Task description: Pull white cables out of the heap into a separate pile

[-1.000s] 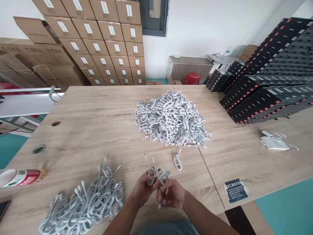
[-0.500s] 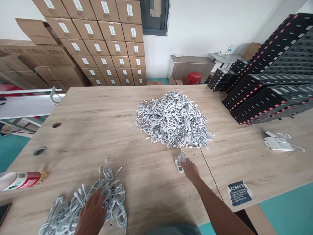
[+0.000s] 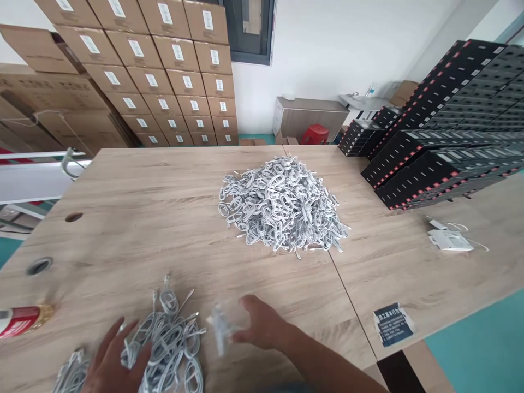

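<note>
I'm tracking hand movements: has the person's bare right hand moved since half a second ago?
Yes: the bare right hand has moved left, farther from the straight dark seam in the light wooden tabletop.

Single head-worn view, forward and down (across the tabletop (image 3: 139, 191)).

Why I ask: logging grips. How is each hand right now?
Left hand: open, spread over the nearer cables; contact unclear.
Right hand: open, beside a blurred cable; contact unclear.

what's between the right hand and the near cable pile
In the head view, a blurred whitish thing, probably a cable, shows between the right hand and near cable pile; whether held is unclear.
</note>
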Demonstrator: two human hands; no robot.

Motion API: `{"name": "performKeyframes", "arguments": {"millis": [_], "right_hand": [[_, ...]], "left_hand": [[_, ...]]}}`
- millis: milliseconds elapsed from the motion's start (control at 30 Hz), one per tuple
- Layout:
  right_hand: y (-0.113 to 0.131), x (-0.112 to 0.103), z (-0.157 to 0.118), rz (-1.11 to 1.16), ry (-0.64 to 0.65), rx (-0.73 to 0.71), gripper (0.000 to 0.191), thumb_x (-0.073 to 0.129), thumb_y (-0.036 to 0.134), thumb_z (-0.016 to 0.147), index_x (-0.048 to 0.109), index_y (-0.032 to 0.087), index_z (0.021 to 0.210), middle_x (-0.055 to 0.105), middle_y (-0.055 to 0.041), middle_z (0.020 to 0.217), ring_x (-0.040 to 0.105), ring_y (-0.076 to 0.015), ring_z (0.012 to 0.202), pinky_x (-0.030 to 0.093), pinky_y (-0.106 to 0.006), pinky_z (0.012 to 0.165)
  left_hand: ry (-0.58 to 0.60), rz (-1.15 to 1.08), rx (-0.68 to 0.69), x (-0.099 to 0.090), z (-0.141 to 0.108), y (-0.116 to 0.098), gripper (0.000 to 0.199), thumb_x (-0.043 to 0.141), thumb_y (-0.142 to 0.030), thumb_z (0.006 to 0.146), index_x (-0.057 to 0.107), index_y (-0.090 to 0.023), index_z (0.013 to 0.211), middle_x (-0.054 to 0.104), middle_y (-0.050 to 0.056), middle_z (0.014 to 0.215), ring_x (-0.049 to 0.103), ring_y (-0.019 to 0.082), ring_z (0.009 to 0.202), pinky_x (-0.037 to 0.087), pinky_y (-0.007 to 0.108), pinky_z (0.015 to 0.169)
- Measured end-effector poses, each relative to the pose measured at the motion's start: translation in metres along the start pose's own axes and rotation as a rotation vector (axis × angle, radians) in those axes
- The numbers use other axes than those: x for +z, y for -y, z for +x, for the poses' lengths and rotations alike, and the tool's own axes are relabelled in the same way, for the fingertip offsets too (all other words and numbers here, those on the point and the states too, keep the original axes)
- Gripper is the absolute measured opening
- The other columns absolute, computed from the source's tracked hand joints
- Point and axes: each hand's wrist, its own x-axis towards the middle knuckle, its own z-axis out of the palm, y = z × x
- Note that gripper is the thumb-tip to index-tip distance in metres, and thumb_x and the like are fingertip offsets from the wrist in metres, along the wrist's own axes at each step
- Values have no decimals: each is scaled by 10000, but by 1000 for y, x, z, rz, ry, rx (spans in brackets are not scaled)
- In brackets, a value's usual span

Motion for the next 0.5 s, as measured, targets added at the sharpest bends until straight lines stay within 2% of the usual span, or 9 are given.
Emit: {"name": "performKeyframes", "arguments": {"millis": [33,67,133,200,233,300,367,433,500], "right_hand": [[3,-11,2,43,-59,-19,717,804,521,674,576,247,1296,637,-90,1268,613,-296,1129,475,-403,958],[4,-30,6,47,-177,10,669,758,513,735,558,242,1313,624,-100,1277,602,-297,1142,470,-422,977],[-2,-85,19,-24,-504,141,516,630,448,852,551,218,1307,602,-131,1279,582,-309,1148,468,-452,975],[-13,-148,38,-110,-758,259,589,581,472,882,489,179,1384,506,-188,1384,514,-358,1231,469,-479,957],[-19,-176,48,-133,-819,300,687,608,484,862,426,169,1444,460,-208,1426,481,-381,1267,461,-487,958],[-29,-218,69,-115,-838,357,801,688,469,793,391,177,1477,438,-216,1448,471,-407,1269,446,-491,942],[-37,-241,85,-54,-797,364,687,725,386,738,526,186,1364,531,-190,1362,524,-386,1193,439,-458,905],[-44,-247,93,16,-770,346,424,690,322,727,655,178,1125,649,-143,1148,588,-323,1052,442,-394,826],[-51,-244,91,99,-758,321,266,630,323,743,667,172,959,678,-92,934,618,-255,886,433,-333,717]], "left_hand": [[6,-28,-13,-6,7,-10,557,493,-599,850,543,-263,1291,446,110,1550,690,271,805,584,510,800],[5,-54,-13,-10,14,-21,549,505,-598,847,536,-283,1295,438,81,1560,688,260,814,589,471,750],[-10,-104,10,-11,24,-44,523,511,-578,859,529,-310,1308,434,36,1566,685,281,958,587,410,709],[5,-186,45,-1,31,-70,510,512,-555,866,544,-293,1303,454,44,1550,663,303,1075,588,369,667],[28,-240,72,7,32,-84,510,515,-545,864,559,-274,1293,470,63,1535,655,310,1111,592,358,655],[96,-361,166,27,33,-113,488,535,-513,851,599,-239,1250,518,102,1485,630,318,1185,614,369,719],[172,-463,263,46,27,-141,445,557,-470,851,626,-237,1224,553,107,1448,579,314,1276,605,414,878],[264,-564,306,61,18,-164,403,559,-420,863,641,-255,1222,561,93,1444,551,290,1317,561,433,992],[367,-663,267,70,9,-180,381,559,-397,867,654,-273,1214,541,80,1469,564,270,1303,559,413,987]]}}
